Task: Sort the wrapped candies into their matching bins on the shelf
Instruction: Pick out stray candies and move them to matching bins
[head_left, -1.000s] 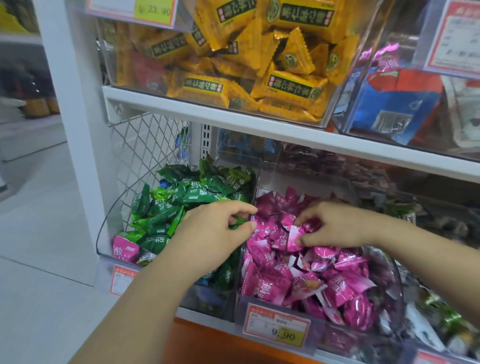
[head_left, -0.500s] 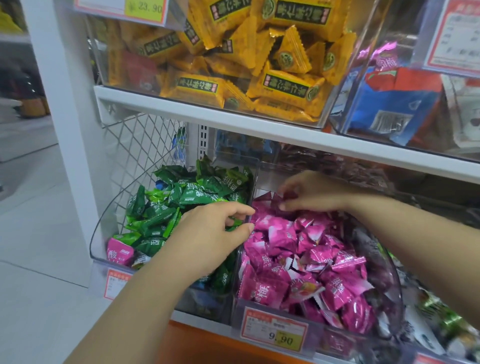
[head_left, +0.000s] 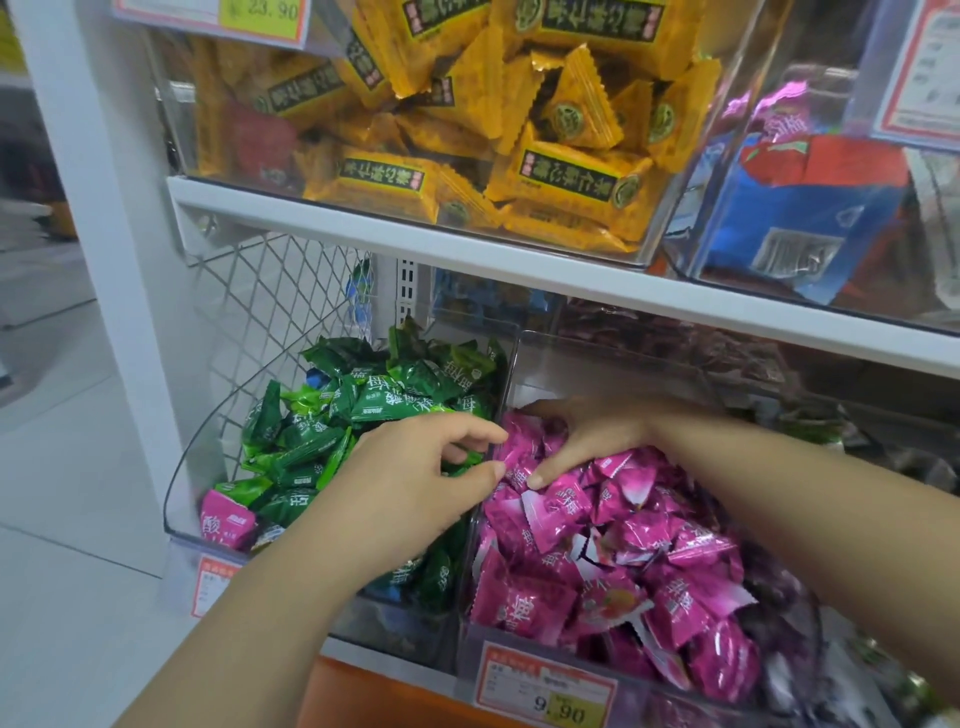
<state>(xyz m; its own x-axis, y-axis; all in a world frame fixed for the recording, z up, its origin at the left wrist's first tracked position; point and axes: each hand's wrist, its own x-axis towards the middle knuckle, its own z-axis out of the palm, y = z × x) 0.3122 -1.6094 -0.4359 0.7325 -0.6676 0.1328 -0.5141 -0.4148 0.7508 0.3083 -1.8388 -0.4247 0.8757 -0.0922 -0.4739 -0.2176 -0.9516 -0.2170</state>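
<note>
A clear bin (head_left: 179, 483) on the lower shelf holds green wrapped candies (head_left: 363, 400). One stray pink candy (head_left: 228, 519) lies at its front left corner. To its right, a second clear bin (head_left: 597, 353) is heaped with pink wrapped candies (head_left: 623, 551). My left hand (head_left: 415, 483) rests on the green heap beside the divider, thumb and forefinger apart, with nothing clearly held. My right hand (head_left: 587, 436) presses into the back left of the pink heap. Its thumb and forefinger are spread over pink candies and its other fingertips are buried.
The shelf above (head_left: 467, 254) carries a bin of yellow packets (head_left: 519, 156) and a bin of blue and red packs (head_left: 810, 197). Price tags (head_left: 545, 691) hang on the bin fronts. A wire mesh panel (head_left: 270, 312) closes the left side. More bins stand to the right.
My right hand has slid from the back of the pink bin toward its left side, close to my left hand. My left hand has stayed on the green candies.
</note>
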